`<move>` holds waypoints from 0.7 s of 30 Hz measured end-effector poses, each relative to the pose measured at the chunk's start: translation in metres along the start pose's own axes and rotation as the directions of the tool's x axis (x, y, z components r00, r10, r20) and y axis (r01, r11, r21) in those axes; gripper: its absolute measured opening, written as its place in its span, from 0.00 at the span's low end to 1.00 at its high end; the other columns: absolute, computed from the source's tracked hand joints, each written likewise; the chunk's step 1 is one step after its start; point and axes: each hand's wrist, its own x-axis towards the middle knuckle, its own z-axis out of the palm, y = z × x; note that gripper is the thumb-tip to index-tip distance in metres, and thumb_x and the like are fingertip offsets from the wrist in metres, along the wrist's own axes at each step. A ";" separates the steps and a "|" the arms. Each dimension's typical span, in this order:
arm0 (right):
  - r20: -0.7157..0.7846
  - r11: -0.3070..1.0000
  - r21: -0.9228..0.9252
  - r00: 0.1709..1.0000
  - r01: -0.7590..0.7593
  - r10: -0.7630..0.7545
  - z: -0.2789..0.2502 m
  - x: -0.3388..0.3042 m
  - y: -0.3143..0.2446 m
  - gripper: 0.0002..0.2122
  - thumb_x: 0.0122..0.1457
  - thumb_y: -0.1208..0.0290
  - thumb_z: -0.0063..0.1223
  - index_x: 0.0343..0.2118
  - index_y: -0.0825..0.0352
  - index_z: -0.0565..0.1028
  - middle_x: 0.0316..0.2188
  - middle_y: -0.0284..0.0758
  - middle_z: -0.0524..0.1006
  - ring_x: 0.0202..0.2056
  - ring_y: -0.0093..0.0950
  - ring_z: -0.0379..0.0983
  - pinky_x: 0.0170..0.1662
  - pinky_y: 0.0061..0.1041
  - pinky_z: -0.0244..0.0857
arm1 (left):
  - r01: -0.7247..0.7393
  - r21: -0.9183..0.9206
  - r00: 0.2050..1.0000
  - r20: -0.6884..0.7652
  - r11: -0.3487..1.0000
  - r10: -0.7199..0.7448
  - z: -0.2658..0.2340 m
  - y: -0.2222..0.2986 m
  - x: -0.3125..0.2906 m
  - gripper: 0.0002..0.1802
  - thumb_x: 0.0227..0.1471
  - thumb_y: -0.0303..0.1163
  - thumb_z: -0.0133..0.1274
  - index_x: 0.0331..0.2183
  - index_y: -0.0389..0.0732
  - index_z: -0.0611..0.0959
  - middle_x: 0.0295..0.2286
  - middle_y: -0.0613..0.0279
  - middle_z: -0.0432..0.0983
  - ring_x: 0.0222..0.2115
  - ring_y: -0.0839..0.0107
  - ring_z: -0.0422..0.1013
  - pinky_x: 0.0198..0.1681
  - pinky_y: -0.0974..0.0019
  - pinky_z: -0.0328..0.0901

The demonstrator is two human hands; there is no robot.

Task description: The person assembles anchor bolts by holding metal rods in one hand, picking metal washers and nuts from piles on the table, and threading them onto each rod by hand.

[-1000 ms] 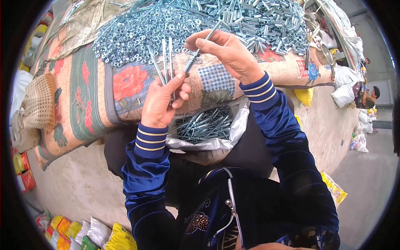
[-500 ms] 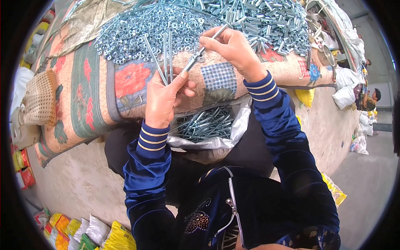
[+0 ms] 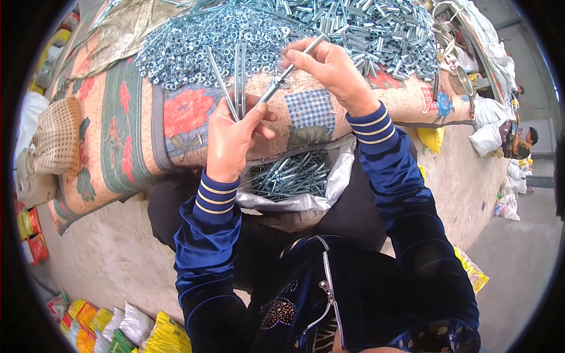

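Observation:
My left hand (image 3: 231,138) is closed around several long metal bolts (image 3: 240,76) that fan upward from it. Between its thumb and fingers it also grips the lower sleeve end of an anchor bolt (image 3: 274,88), which slants up to the right. A nut and washer sit partway along that bolt. At its upper end, my right hand (image 3: 335,70) closes its thumb and fingers on the shank. Just beyond the hands lie a heap of loose nuts and washers (image 3: 194,56) and a heap of metal sleeves (image 3: 382,35).
Between my knees stands a white-lined container (image 3: 306,203) holding many assembled bolts. A patterned quilt (image 3: 135,129) covers the work surface. A woven basket (image 3: 59,138) is at the left, colourful sacks (image 3: 168,335) at the lower left. Another person (image 3: 524,142) is far right.
The bolts fanned from my left hand have shifted slightly, two standing closer together. My right hand has barely moved and stays on the anchor bolt's upper end.

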 end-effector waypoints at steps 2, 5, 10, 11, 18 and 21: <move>-0.001 0.885 0.398 0.965 0.242 -0.263 0.005 0.000 -0.002 0.14 0.58 0.62 0.53 0.37 0.70 0.76 0.26 0.29 0.75 0.25 0.13 0.68 0.29 0.13 0.61 | -0.013 0.013 1.000 0.002 1.000 0.013 0.001 0.001 -0.001 0.10 0.52 0.29 0.54 0.34 0.37 0.71 0.24 0.55 0.78 0.16 0.77 0.72 0.14 0.81 0.52; 0.023 0.989 -0.073 0.991 -0.132 0.134 -0.006 0.002 -0.001 0.17 0.57 0.63 0.54 0.44 0.71 0.73 0.30 0.32 0.77 0.34 0.18 0.72 0.40 0.16 0.65 | -0.016 0.017 1.000 0.013 1.000 0.016 0.001 0.002 -0.001 0.10 0.52 0.29 0.55 0.35 0.38 0.71 0.24 0.55 0.78 0.16 0.77 0.72 0.14 0.81 0.53; -0.032 0.925 0.315 0.976 0.213 -0.214 0.011 -0.005 -0.002 0.13 0.56 0.68 0.56 0.40 0.71 0.75 0.32 0.31 0.77 0.36 0.17 0.71 0.42 0.17 0.64 | 0.029 -0.046 0.999 0.031 0.999 -0.027 0.002 0.004 -0.001 0.10 0.52 0.29 0.54 0.35 0.37 0.71 0.23 0.55 0.77 0.15 0.77 0.71 0.14 0.80 0.55; 0.058 0.937 0.299 0.977 0.178 -0.204 0.014 -0.007 -0.001 0.12 0.55 0.68 0.57 0.38 0.71 0.76 0.31 0.30 0.77 0.34 0.16 0.70 0.40 0.16 0.64 | 0.026 -0.047 0.999 0.030 0.999 -0.025 0.003 0.002 -0.002 0.10 0.52 0.29 0.54 0.35 0.37 0.71 0.23 0.55 0.77 0.15 0.77 0.71 0.14 0.80 0.55; 0.061 0.998 -0.037 0.997 0.059 -0.057 0.006 -0.014 -0.016 0.11 0.53 0.67 0.58 0.32 0.71 0.78 0.24 0.27 0.75 0.26 0.15 0.68 0.30 0.17 0.63 | -0.085 0.287 0.990 -0.085 0.954 0.113 -0.002 0.003 -0.007 0.11 0.56 0.35 0.49 0.36 0.36 0.76 0.22 0.64 0.75 0.12 0.85 0.61 0.15 0.79 0.55; 0.345 0.898 -0.319 0.920 0.303 -0.187 -0.037 -0.008 -0.006 0.10 0.51 0.67 0.58 0.32 0.69 0.78 0.24 0.31 0.77 0.26 0.21 0.70 0.31 0.19 0.64 | 0.033 0.106 0.997 -0.074 0.994 -0.026 -0.010 0.009 -0.002 0.16 0.59 0.40 0.45 0.40 0.38 0.76 0.20 0.70 0.70 0.14 0.86 0.57 0.14 0.79 0.50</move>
